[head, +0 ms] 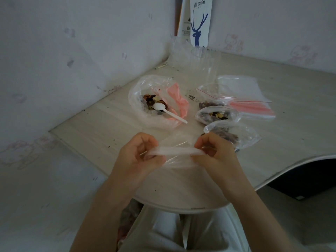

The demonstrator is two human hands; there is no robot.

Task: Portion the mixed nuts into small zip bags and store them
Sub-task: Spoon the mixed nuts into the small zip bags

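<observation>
An empty clear zip bag (175, 151) is stretched between my hands over the table's near edge. My left hand (141, 155) pinches its left end and my right hand (214, 151) pinches its right end. A large open bag of mixed nuts (154, 104) lies beyond, a white plastic spoon (169, 111) resting in it. To the right lie three small bags with nuts: one under my right hand (234, 135), one in the middle (216, 114), one behind (209, 99).
The pale table (109, 120) meets the wall on the left and curves off at the front right. A stack of unused red-striped zip bags (252, 108) lies far right. Clear plastic cups (201, 60) and a white coffee paper bag (200, 20) stand in the corner.
</observation>
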